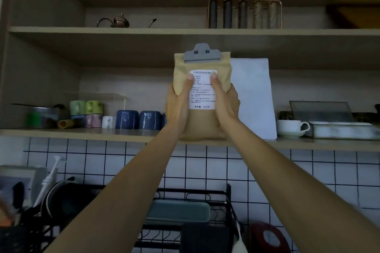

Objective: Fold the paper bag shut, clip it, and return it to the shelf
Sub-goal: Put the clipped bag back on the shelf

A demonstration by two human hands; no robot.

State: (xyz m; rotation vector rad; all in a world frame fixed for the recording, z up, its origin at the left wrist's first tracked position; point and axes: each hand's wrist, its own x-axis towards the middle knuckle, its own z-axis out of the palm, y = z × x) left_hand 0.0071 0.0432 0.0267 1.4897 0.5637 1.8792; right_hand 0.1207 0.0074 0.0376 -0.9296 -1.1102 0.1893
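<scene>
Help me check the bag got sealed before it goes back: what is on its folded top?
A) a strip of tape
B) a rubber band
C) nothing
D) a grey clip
D: a grey clip is clamped over the folded top of the paper bag, which both hands hold at the shelf.

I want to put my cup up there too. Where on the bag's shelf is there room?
The lower shelf is crowded: blue cups left of the paper bag, white pouch and white teacup right. Only its bare front edge is free.
</scene>
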